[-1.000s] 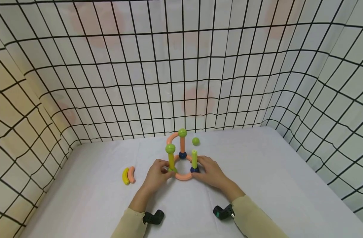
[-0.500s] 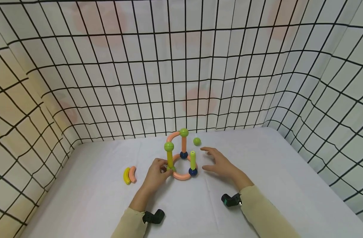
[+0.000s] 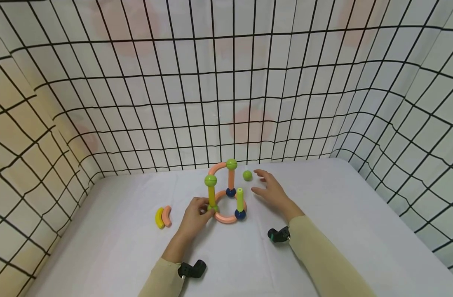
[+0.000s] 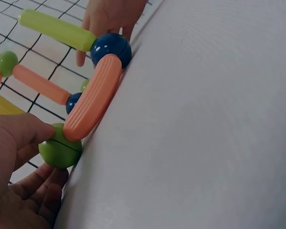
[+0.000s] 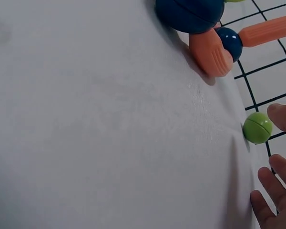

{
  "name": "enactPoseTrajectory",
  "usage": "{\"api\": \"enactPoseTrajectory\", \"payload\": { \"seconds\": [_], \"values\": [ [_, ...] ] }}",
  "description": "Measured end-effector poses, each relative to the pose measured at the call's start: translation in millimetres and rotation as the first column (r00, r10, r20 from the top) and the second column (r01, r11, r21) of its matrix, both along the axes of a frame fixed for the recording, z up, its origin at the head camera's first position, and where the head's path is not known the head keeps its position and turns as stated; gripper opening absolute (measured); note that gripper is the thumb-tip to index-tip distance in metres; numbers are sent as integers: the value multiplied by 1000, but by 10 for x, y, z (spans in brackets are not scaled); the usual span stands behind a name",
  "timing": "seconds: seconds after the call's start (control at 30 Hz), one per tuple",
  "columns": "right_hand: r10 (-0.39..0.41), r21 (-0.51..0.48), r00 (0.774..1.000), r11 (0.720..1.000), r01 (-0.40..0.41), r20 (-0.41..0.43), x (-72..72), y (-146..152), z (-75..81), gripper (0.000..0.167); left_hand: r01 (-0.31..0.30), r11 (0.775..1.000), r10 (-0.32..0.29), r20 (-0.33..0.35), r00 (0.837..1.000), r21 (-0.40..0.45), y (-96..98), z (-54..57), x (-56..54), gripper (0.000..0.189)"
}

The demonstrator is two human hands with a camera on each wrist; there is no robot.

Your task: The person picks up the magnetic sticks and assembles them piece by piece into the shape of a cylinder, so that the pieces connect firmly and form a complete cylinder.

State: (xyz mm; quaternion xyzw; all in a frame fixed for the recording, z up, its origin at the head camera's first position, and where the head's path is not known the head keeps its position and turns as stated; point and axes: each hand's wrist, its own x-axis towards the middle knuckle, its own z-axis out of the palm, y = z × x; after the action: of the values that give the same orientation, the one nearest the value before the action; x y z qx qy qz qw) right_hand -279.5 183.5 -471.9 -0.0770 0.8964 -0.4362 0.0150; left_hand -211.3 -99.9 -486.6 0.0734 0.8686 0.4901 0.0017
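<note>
My left hand (image 3: 194, 218) pinches the lower green ball (image 4: 61, 147) of a ball-and-rod toy structure, at the foot of its yellow rod (image 3: 211, 196). Coral curved rods (image 3: 226, 219) form a ring on the table. A lime rod (image 3: 240, 200) stands upright on the near dark blue ball (image 3: 240, 214), its top bare. Behind it rises a coral straight rod (image 3: 231, 180), capped by a green ball (image 3: 231, 164). To the right, my right hand (image 3: 272, 193) reaches with fingers spread, holding nothing. Just left of its fingertips lies a loose green ball (image 3: 247, 175), apart from the structure.
A yellow curved piece (image 3: 159, 218) and a coral curved piece (image 3: 167, 216) lie side by side at the left on the white tablecloth (image 3: 111, 231). Black netting (image 3: 219, 99) over white sheeting encloses the back and sides.
My right hand has let go of the near blue ball, moved off rightward, then forward to beside the loose green ball. My left hand keeps its pinch; the structure's near side has shifted slightly left.
</note>
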Motion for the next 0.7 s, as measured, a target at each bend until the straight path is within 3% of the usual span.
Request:
{"api": "enactPoseTrajectory", "payload": {
  "seconds": [0.3, 0.7],
  "values": [
    [-45, 35, 998, 998, 44, 33, -217, -98, -101, 67, 6, 1000, -6, -14, 1000, 0, -19, -34, 11, 28],
    [-38, 155, 999, 987, 33, 31, -287, -182, -111, 63, 11, 1000, -11, -39, 999, -1, -23, -61, 4, 30]
  ]
}}
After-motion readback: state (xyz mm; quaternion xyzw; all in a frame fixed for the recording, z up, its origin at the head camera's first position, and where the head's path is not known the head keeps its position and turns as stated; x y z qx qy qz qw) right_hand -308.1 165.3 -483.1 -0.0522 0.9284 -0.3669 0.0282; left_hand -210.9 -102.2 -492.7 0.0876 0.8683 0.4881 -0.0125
